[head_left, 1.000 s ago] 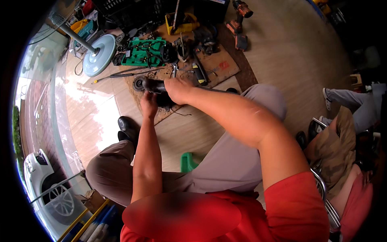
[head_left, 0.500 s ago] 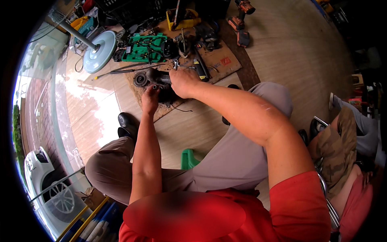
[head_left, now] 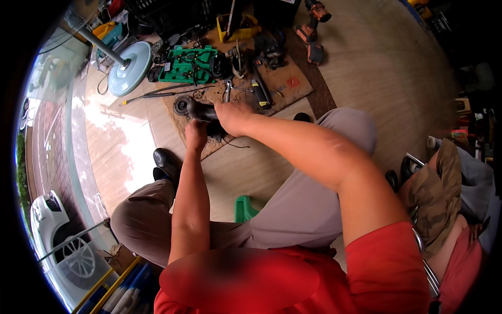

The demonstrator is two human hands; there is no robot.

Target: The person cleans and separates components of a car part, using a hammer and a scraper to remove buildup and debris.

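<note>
My right hand [head_left: 233, 117] is closed around the dark tube-like end of a greasy, dark machine part [head_left: 200, 111]. The part has a round, ringed end [head_left: 182, 105] pointing left. Below it, my left hand [head_left: 196, 136] grips the near side, with its fingertips mostly hidden under the part. Both hands hold the part low over a stained cardboard sheet [head_left: 293, 91]. Just beyond my right hand lie a shiny metal wrench [head_left: 228, 91] and a black tool with a yellow label [head_left: 261, 93]. A thin dark wire [head_left: 238, 145] sticks out on the near side.
A green tool case [head_left: 185, 65] lies open on the far side, with a yellow bin [head_left: 238, 29] behind it. An orange and black cordless drill [head_left: 312, 34] stands to the far right. A pale round stand base [head_left: 129, 68] is at left. Another person's legs [head_left: 442, 183] are at right.
The machine part has turned and come slightly nearer. My right hand has shifted a little left and nearer, and my left hand's fingers have gone under the part.
</note>
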